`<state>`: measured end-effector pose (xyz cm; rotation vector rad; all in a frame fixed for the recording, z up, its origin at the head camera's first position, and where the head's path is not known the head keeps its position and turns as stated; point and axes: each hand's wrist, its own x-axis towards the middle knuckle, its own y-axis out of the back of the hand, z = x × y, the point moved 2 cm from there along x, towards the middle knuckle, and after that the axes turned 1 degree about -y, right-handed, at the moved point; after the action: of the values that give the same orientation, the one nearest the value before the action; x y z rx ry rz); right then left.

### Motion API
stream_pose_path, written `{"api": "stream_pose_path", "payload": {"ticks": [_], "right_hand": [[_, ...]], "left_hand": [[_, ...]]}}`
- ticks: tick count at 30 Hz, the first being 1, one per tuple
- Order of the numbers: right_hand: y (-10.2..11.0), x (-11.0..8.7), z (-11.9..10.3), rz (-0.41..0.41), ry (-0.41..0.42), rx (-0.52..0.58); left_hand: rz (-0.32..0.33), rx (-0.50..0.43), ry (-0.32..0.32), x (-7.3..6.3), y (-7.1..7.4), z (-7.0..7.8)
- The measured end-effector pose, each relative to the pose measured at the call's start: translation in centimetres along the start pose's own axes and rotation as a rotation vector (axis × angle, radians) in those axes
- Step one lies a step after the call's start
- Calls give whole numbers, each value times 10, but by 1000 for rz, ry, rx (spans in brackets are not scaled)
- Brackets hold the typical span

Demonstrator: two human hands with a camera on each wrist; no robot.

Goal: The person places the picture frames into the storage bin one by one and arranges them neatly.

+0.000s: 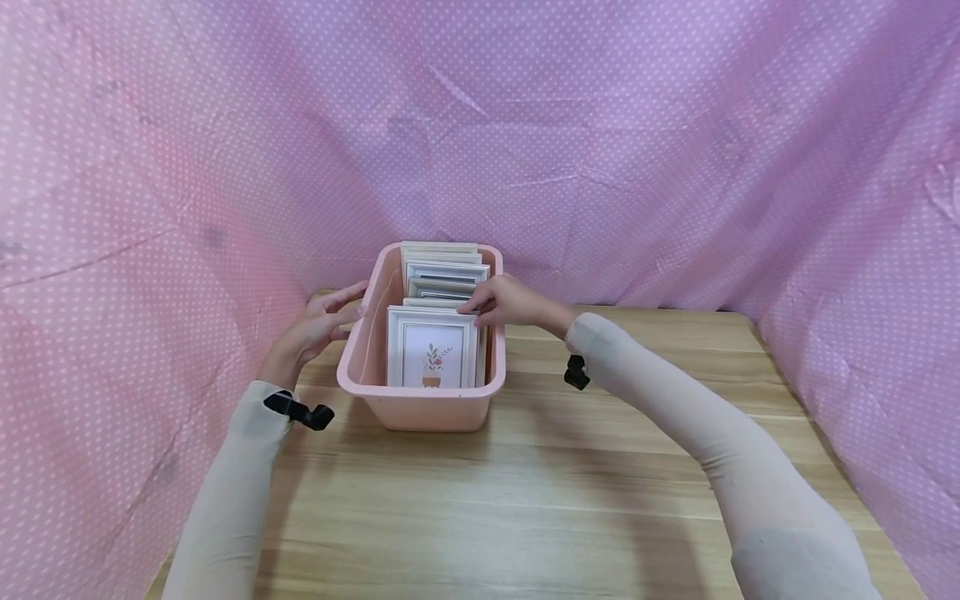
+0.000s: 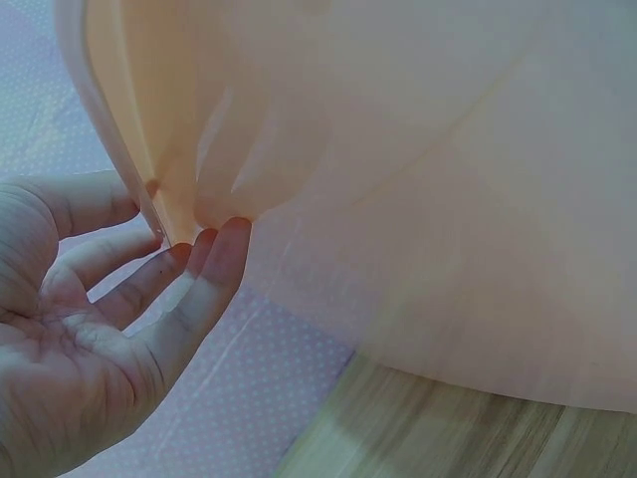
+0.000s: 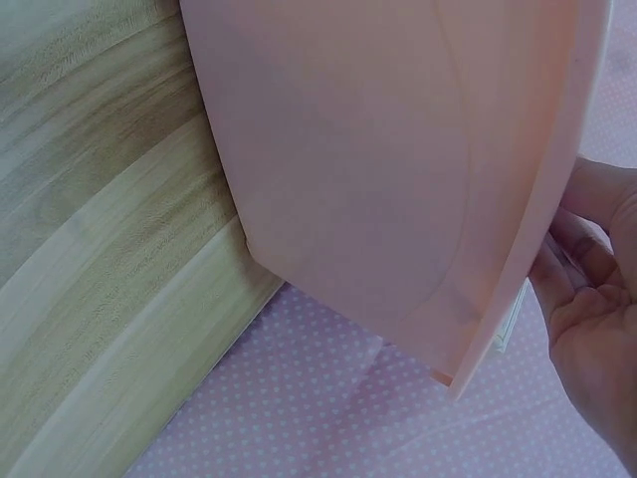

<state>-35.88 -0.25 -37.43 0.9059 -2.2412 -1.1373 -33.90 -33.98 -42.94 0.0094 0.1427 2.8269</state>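
A pink plastic bin (image 1: 423,410) holds several light picture frames standing in a row. The front picture frame (image 1: 397,342) shows a print of a potted plant. My right hand (image 1: 513,300) reaches over the bin's right rim and pinches this frame's upper right corner between thumb and fingers. In the right wrist view the bin's wall hides those fingertips. On the other side, my left hand (image 1: 311,333) touches the bin's left side, its fingertips against the outer wall just under the rim (image 2: 105,129) and the thumb at the rim's edge.
Behind the front one, more picture frames (image 1: 447,272) lean toward the bin's far end. The bin stands on a wood-grain table (image 1: 525,500). A pink polka-dot cloth (image 1: 570,167) hangs around the back and sides. Black straps (image 1: 300,411) are on both wrists.
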Motion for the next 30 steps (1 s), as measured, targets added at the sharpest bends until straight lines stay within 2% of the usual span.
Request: {"api": "stream_pose_path", "payload": {"ticks": [12,18,22,30], "right_hand": [[-2,0,-4,10,-7,-38],[-4,-3,-4,19,-38,-46],[-5,-6,-4,28,-54,-26],[0,-11,-7,84,-25,21]], "left_hand": [[13,11,26,-1,1,3],[17,28,44,1,-2,4],[14,34,52,1,-3,4],[8,55,45,-1,0,7]]}}
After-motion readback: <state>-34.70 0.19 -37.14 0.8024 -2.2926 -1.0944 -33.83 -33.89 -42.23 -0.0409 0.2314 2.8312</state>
